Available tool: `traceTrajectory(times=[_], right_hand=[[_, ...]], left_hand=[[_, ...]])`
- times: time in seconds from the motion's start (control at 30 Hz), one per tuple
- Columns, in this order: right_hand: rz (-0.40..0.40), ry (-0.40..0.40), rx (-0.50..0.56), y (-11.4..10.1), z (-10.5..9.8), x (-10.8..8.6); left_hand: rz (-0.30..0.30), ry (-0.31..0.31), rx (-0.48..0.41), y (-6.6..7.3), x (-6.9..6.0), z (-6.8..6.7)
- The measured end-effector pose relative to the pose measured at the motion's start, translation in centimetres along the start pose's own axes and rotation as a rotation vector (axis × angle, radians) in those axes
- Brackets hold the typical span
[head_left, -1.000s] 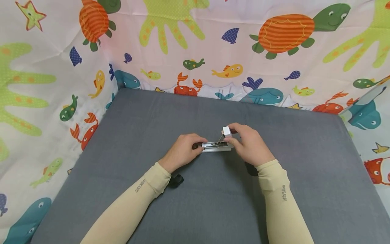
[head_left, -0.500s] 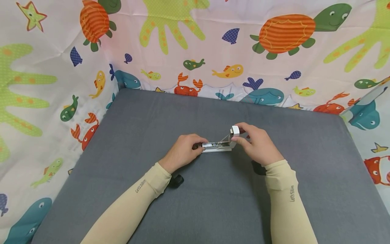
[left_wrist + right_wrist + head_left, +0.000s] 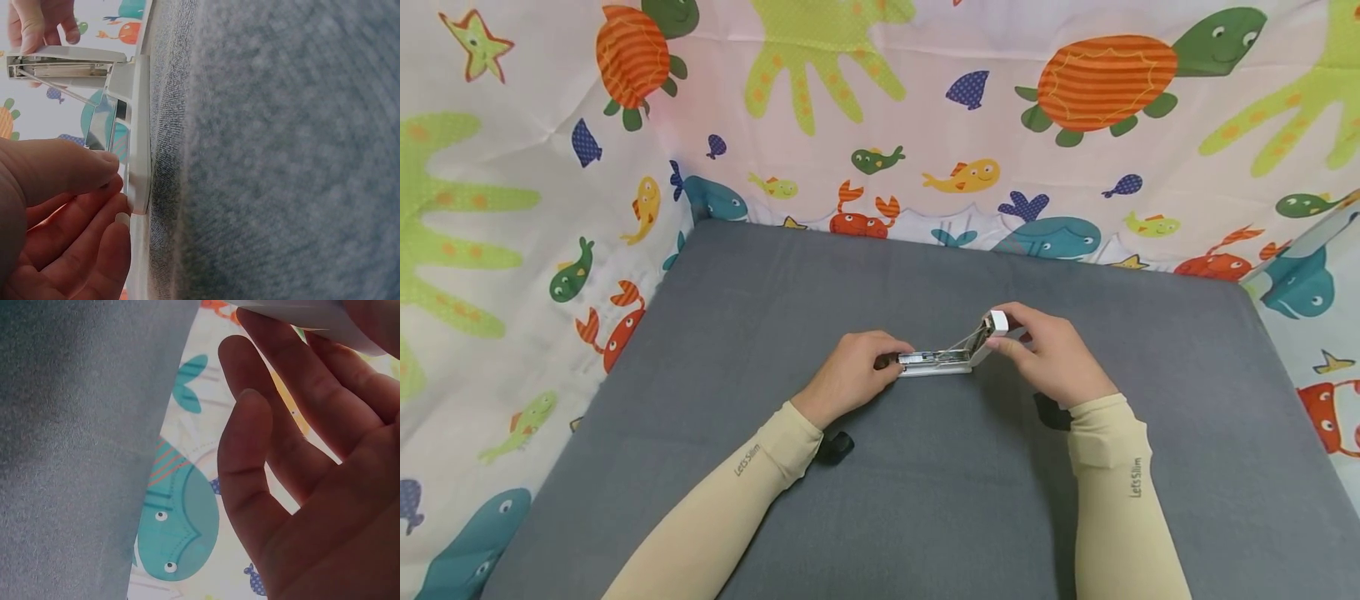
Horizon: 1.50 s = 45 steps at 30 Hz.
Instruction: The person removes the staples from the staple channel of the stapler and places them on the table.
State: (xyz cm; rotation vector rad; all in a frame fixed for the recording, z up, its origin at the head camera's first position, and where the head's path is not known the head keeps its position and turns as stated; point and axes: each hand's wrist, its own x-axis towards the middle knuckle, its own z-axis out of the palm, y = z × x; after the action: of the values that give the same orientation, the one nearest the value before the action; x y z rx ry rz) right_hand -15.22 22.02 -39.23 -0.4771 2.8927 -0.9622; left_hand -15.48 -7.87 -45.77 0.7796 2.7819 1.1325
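A white stapler (image 3: 936, 369) lies on the grey cloth with its top arm swung up and back, its metal magazine and a thin rod exposed. My left hand (image 3: 852, 371) holds the stapler's left end between thumb and fingers. In the left wrist view, the thumb and fingers of the left hand (image 3: 69, 206) are at one end of the stapler (image 3: 140, 137). My right hand (image 3: 1055, 354) pinches the raised end of the top arm (image 3: 999, 323). The right wrist view shows the right hand (image 3: 325, 462) with part of the white arm (image 3: 312, 319) at its fingertips.
Grey cloth (image 3: 850, 525) covers the table. A curtain printed with sea animals (image 3: 925, 125) stands along the back and left edges, and also shows at the right. Dark objects sit beneath both wrists, one of them (image 3: 835, 448) beside the left cuff.
My right hand has moved to the right, tilting the stapler's top arm further back and widening its angle to the base. The left hand has stayed nearly still at the left end.
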Motion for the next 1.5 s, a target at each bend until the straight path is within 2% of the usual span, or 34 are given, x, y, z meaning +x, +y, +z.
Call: traceTrajectory(times=[0.33,0.8,1.5], right_hand=[[0.077,-0.022,-0.002,0.6,-1.0,-0.7],[0.091,-0.048,0.018,1.6,-1.4,-0.9],[0.17,-0.114,0.024,2.7,-2.2,-1.5]], left_hand=[[-0.007,0.0,-0.002,0.1,0.0,-0.1],[-0.018,0.006,-0.02,0.2,0.0,0.2],[-0.026,0.0,0.0,0.0,0.0,0.2]])
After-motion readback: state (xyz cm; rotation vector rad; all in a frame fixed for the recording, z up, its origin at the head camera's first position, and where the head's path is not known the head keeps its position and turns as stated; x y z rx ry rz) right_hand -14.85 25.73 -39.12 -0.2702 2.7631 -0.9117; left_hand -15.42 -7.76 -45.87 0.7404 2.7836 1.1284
